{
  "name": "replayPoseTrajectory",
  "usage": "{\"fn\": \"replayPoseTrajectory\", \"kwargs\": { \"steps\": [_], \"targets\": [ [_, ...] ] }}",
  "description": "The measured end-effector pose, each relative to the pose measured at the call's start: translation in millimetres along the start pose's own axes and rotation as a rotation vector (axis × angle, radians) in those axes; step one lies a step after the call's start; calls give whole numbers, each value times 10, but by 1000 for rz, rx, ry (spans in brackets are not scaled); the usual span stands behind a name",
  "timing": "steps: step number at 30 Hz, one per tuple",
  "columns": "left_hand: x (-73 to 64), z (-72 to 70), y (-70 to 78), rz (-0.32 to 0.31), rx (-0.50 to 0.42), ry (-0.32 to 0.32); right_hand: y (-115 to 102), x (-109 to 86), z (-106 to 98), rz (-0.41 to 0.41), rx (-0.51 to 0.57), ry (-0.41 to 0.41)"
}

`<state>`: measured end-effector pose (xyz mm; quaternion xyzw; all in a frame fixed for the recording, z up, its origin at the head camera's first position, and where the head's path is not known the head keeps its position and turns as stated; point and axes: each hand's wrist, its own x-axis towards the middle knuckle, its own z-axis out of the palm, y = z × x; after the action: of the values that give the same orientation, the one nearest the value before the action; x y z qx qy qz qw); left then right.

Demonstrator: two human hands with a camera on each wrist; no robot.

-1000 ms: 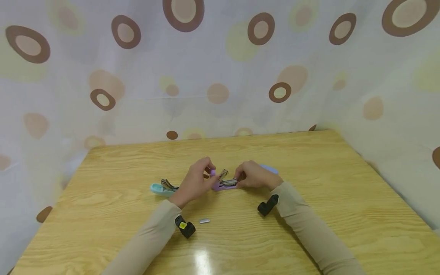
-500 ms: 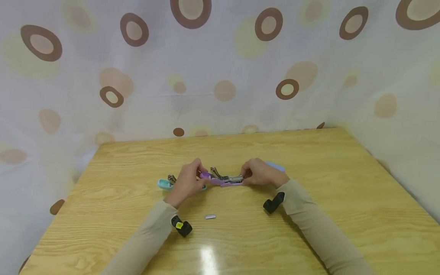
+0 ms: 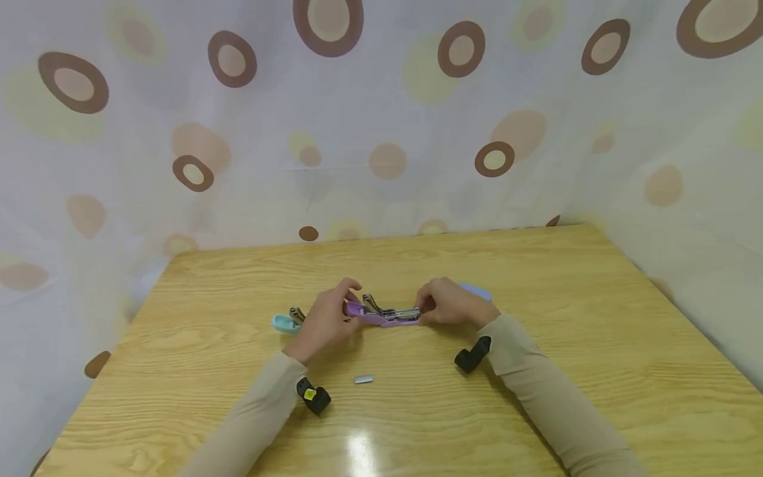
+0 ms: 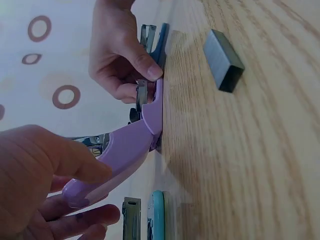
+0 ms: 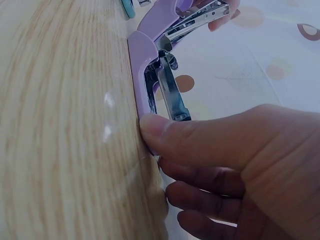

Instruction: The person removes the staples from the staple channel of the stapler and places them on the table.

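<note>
A purple stapler (image 3: 372,318) lies opened out on the table, its top cover folded back to the left and its metal magazine exposed. My left hand (image 3: 324,324) holds the cover's end, the thumb along its near side and the fingers behind it in the left wrist view. My right hand (image 3: 450,305) pinches the stapler's base at the right end, thumb on the near edge in the right wrist view. The metal arm (image 5: 197,20) sticks up out of the cover. Nearer me lies a short strip of staples (image 4: 222,60), apart from both hands.
A teal stapler (image 3: 286,324), also opened, lies left of the purple one, partly behind my left hand. Beyond my right hand is a blue stapler (image 3: 475,291), mostly hidden. A patterned curtain (image 3: 387,199) hangs behind the wooden table (image 3: 536,371).
The purple cover has swung from raised to folded back and down on the left, my left hand moving left with it. My right hand stays at the base. The head view has shifted slightly.
</note>
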<state>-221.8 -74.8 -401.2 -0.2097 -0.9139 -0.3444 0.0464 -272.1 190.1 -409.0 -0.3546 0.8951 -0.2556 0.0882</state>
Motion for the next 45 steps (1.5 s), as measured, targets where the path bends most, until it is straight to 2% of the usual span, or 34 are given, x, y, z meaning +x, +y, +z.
{"fn": "replayPoseTrajectory", "kwargs": {
  "steps": [4, 9, 12, 17, 25, 29, 33, 39, 45],
  "targets": [
    [53, -15, 11, 9, 32, -61, 2, 2, -6, -2, 4, 0],
    [146, 19, 28, 145, 54, -119, -12, 3, -20, 9, 12, -3],
    [197, 53, 55, 203, 59, -131, -11, 3, -13, 15, 25, -13],
    [299, 85, 111, 252, 75, -171, -3, 1, -5, 21, 45, -17],
    [492, 88, 168, 319, 93, -322, 11, -11, -11, 19, 62, -22],
    [559, 100, 184, 342, 83, -386, 17, -13, -8, 6, 67, -24],
    [588, 131, 203, 361, 112, -418, 12, -10, 1, 1, 61, -25],
    [596, 173, 223, 333, 255, -426, -10, -12, -6, 8, 50, -23],
    [614, 195, 232, 354, 376, -447, -3, -9, -9, 23, 48, -27]
  ]
}}
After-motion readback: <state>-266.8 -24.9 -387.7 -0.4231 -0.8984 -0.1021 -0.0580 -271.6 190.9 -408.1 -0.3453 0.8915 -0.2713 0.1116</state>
